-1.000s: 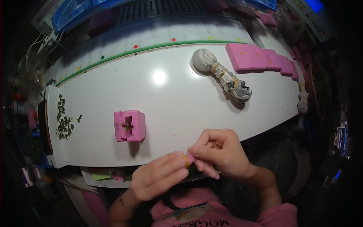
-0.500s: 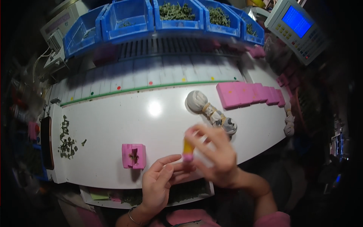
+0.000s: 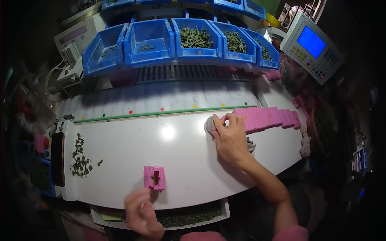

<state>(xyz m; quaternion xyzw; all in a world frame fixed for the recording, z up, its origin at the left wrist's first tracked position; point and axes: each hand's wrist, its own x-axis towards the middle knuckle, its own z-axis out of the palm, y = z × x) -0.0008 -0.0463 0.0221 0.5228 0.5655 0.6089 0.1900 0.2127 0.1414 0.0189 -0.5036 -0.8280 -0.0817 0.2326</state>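
My right hand (image 3: 232, 139) is closed in a pinch on a small pink and yellow piece (image 3: 222, 120). It holds the piece over the round grey end of a cloth-wrapped bundle (image 3: 209, 127), whose rest is mostly hidden by the hand. The left end of a row of pink blocks (image 3: 261, 119) lies just beside my fingertips. My left hand (image 3: 141, 213), a bit blurred, is over the front edge of the table, fingers loosely bent and apart, with nothing seen in it. Just beyond it stands a pink block (image 3: 161, 184) with a hollow holding some green-brown bits.
Green plant-like pieces (image 3: 82, 165) lie scattered at the left, beside a dark phone-like slab (image 3: 58, 158). An open drawer (image 3: 227, 209) under the front edge holds dark green bits. Blue bins (image 3: 149, 36) line the back. A keypad device with blue screen (image 3: 311, 46) stands back right.
My right hand has moved away from my left, up to the cloth bundle, with the pink and yellow piece. My left hand has dropped toward the left and the front edge. The view has shifted.
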